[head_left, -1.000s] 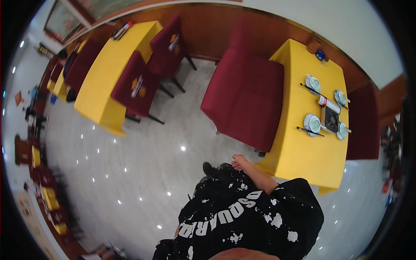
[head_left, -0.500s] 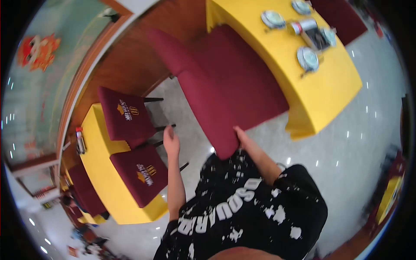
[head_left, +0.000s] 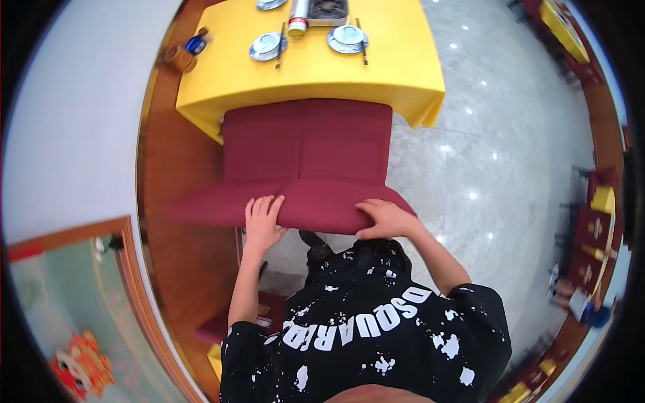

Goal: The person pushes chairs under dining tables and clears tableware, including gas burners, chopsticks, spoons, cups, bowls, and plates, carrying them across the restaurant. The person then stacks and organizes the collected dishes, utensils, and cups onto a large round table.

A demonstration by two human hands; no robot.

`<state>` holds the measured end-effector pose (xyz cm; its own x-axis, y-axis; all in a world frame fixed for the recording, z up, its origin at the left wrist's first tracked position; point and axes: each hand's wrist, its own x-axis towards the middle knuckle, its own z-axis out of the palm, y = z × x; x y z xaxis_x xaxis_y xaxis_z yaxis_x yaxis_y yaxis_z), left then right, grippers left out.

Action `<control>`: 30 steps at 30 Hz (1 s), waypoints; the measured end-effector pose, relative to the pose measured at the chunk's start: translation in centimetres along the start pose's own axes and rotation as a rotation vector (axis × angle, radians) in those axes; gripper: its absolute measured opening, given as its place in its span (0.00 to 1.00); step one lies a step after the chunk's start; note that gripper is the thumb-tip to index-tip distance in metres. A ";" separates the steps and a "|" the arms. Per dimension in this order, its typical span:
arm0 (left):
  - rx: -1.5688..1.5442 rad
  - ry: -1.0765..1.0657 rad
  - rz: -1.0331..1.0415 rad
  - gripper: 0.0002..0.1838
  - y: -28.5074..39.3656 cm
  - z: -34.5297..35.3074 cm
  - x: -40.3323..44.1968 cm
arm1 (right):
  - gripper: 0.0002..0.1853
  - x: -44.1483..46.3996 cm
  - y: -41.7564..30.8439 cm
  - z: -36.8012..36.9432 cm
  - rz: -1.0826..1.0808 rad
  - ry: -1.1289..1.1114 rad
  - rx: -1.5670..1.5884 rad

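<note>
Two maroon padded chairs stand side by side, their seats [head_left: 302,141] partly under the yellow-clothed table [head_left: 309,84]. On top of the left chair's back [head_left: 208,205] lies my left hand [head_left: 264,225], fingers over the edge and thumb on the near side. My right hand [head_left: 386,220] grips the right chair's back [head_left: 326,205] near its outer end, thumb toward me. Bowls on plates [head_left: 347,39] with chopsticks are set on the table.
A red-and-white cylinder [head_left: 298,23] and a dark tray [head_left: 328,12] stand on the table. Wood panelling [head_left: 178,161] runs along the left. Another maroon chair [head_left: 215,327] is behind me on the left. A person [head_left: 588,310] appears at far right.
The view has turned so the table is straight ahead. My left hand has come from free air onto the chair back. My right hand has moved from the chair's edge to its top.
</note>
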<state>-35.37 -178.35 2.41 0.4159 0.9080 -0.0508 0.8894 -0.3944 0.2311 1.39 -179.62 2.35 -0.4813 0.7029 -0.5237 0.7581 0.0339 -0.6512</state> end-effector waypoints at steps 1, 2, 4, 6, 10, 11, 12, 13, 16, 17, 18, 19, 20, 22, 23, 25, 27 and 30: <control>-0.023 -0.012 0.067 0.45 -0.9 -0.4 -0.1 | 0.50 0.0 -3.1 1.8 -0.002 0.072 -0.171; -0.070 -0.037 0.130 0.44 -2.3 -0.5 0.3 | 0.51 0.7 -5.8 4.3 0.017 0.207 -0.349; -0.112 -0.064 0.229 0.43 -4.4 -1.1 0.7 | 0.54 3.8 -9.8 9.1 0.080 0.474 -0.557; -0.105 -0.137 0.210 0.44 -5.6 -1.7 0.4 | 0.51 6.6 -12.1 12.0 0.099 0.633 -0.540; -0.068 -0.146 0.154 0.47 -7.8 -3.6 -0.5 | 0.41 8.6 -13.6 11.6 0.083 0.733 -0.512; -0.045 -0.127 0.138 0.48 -9.0 -4.3 -1.5 | 0.39 8.3 -13.9 11.5 0.061 0.756 -0.520; -0.003 -0.111 0.143 0.45 -10.2 -4.2 -1.5 | 0.36 8.6 -13.9 11.1 0.046 0.754 -0.516; 0.040 -0.094 0.148 0.43 -11.4 -4.2 -1.6 | 0.33 8.9 -13.5 10.8 0.028 0.749 -0.519; 0.000 -0.105 0.170 0.34 -12.2 -3.7 -2.3 | 0.25 8.4 -12.9 12.2 -0.017 0.730 -0.520; -0.013 -0.102 0.180 0.30 -12.3 -3.6 -2.6 | 0.23 8.6 -12.6 11.9 -0.035 0.740 -0.527; -0.019 -0.111 0.189 0.29 -13.3 -2.7 -2.9 | 0.17 8.8 -12.2 11.9 -0.067 0.754 -0.517; -0.025 -0.123 0.196 0.28 -14.4 -1.6 -3.4 | 0.16 8.8 -12.0 12.1 -0.078 0.741 -0.504; -0.021 -0.077 0.223 0.25 -14.1 -1.9 -3.5 | 0.15 8.6 -12.1 12.1 -0.092 0.726 -0.494; -0.038 -0.058 0.239 0.25 -14.3 -1.6 -3.9 | 0.14 8.2 -12.2 11.8 -0.130 0.679 -0.494; -0.049 -0.049 0.246 0.25 -14.3 -1.6 -4.0 | 0.14 7.9 -12.2 11.9 -0.146 0.665 -0.490; -0.055 -0.076 0.257 0.24 -14.4 -2.0 -4.6 | 0.14 7.6 -12.1 11.9 -0.169 0.643 -0.479; -0.060 -0.104 0.277 0.25 -14.6 -1.9 -4.7 | 0.21 7.0 -12.2 11.6 -0.158 0.599 -0.479; -0.073 -0.061 0.300 0.31 -14.9 -1.1 -4.9 | 0.35 7.3 -12.7 11.5 -0.079 0.513 -0.468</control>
<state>-50.81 -176.79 0.26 0.6699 0.7419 -0.0271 0.7103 -0.6299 0.3140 -16.80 -183.12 0.52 -0.3618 0.9285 -0.0838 0.8947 0.3206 -0.3111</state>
